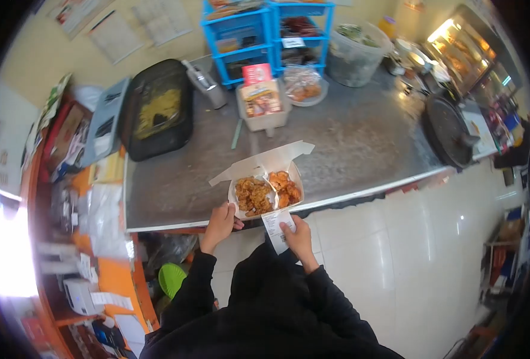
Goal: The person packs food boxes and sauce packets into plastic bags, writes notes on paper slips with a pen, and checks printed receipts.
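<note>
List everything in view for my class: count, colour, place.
Food box: one, pale, open, counter's front edge
Food portions: two, brown and orange, inside box
Receipt: one, white, right hand
Counter: one, grey, centre
Tub: one, black, counter's left
Rack columns: two, blue, counter's back
Carton: one, pale, before the racks
Pail: one, translucent, right of racks
Round object: one, black, counter's right
Printer: one, white, lower left
Other items: many, mixed, throughout
Sleeves: two, black, lower centre
Left hand: one, bare, box's left
Right hand: one, bare, at receipt

The single view looks steeply down and forward from head height, taking in both hands below.
</note>
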`<state>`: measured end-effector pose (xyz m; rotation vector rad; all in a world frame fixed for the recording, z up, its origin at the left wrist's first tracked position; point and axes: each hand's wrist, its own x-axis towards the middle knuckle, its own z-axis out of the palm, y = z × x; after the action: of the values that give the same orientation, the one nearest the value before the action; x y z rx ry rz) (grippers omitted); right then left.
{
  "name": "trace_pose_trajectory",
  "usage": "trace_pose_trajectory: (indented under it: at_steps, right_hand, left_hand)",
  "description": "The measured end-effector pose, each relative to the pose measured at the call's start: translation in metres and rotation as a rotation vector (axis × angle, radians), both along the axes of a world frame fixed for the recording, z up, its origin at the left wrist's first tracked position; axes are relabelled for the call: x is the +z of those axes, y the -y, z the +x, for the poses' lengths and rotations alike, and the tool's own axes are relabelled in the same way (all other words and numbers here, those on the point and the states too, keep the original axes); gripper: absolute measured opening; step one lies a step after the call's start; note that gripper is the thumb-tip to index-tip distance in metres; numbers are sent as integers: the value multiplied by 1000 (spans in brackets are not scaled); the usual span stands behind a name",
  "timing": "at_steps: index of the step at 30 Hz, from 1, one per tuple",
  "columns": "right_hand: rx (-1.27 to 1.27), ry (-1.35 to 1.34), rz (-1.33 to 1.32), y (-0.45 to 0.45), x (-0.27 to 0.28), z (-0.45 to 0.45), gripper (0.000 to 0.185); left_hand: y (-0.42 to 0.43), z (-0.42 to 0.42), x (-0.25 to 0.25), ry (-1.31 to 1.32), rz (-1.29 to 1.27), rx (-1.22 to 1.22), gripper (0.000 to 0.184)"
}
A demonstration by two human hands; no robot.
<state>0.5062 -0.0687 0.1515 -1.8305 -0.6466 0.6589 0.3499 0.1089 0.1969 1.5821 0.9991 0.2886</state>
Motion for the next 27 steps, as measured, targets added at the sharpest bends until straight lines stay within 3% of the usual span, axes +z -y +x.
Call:
trace_pose_trajectory:
  at_steps: [7, 9, 17, 20, 22, 23, 25, 27]
  right_hand:
    - [207, 60, -5, -95, -19, -58, 27]
    - [258, 39, -55, -128, -10, -70, 28]
    - [262, 132, -79, -222, -9, -93, 32]
    - [269, 158, -191, -220, 15, -90, 35]
    - [291, 160, -356, -214, 50, -77, 36]
    - [207, 331, -311, -214, 48, -65, 37]
    - [56, 606, -113, -223, 50, -34, 38]
    - [12, 684, 142, -262, 72, -2, 37]
  left_hand:
    - [-66, -89, 7, -47, -22, 127, 35]
    - [-104, -107, -14, -3, -13, 127, 35]
    - [-213, -116, -5, -204, 22, -43, 38]
    - [-222, -120, -18, -203, 330, -135, 40]
    - [-218, -125, -2, -224, 485, 12, 38]
    - [-215, -128, 6, -233, 563, 90, 37]
    - [-227, -127, 9, 69, 685, 439, 35]
    - [-250, -119, 36, 207, 883, 506, 34]
